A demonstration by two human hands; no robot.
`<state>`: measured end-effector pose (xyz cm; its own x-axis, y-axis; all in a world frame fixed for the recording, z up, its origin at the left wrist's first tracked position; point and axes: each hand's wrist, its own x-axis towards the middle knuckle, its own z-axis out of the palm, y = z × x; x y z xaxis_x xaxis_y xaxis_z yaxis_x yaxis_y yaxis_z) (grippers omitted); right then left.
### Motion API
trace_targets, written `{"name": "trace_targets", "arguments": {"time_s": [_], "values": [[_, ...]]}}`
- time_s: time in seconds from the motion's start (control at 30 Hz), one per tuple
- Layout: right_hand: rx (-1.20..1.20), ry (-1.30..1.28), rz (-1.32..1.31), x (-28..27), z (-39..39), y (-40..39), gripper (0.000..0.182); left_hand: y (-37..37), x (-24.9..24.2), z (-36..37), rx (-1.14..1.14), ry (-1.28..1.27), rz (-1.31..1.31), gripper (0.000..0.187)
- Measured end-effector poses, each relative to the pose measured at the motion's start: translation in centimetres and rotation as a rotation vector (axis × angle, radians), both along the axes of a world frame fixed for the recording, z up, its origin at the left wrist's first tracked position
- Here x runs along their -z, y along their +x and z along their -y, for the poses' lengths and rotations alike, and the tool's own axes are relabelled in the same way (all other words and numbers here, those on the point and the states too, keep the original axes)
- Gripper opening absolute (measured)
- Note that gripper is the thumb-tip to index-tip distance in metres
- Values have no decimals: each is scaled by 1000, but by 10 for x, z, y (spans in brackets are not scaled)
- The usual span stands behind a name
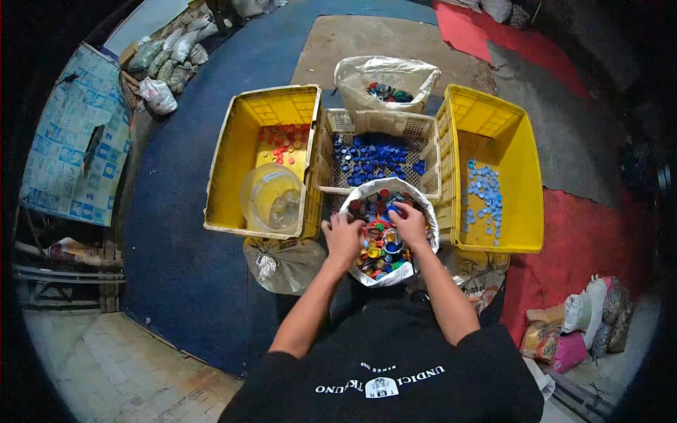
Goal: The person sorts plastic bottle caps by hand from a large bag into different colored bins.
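Observation:
A white sack full of mixed bottle caps stands in front of me, its rim rolled open. Over its left side is my left hand, fingers spread and somewhat blurred, with no cap visible in them. My right hand reaches in from the right and pinches a blue bottle cap between thumb and fingers. Beyond the sack, a cream perforated crate holds many dark blue caps.
A yellow crate on the left contains red caps and a clear round tub. Light blue caps lie in the right yellow crate. Behind stands another white sack. A tied sack sits below the left crate.

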<state>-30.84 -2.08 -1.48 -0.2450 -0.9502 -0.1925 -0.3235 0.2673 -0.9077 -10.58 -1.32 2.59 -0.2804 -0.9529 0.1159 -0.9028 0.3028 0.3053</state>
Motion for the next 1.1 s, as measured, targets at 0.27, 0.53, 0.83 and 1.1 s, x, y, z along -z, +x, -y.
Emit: {"name": "trace_targets", "arguments": {"time_s": [0.27,0.53,0.83,1.1], "values": [[279,190,965,-42,-95,-26,33,4,74,58,-47,-121,376,16],[434,197,1098,-53,-107,-34,23,4,61,49,14,-239,268,11],[311,257,1299,-43,-88,-17,28,-25,0,-15,-58,529,-898,12],[187,381,1531,-40,-83,-2,32,-27,4,-54,-436,1171,-1697,28]]}}
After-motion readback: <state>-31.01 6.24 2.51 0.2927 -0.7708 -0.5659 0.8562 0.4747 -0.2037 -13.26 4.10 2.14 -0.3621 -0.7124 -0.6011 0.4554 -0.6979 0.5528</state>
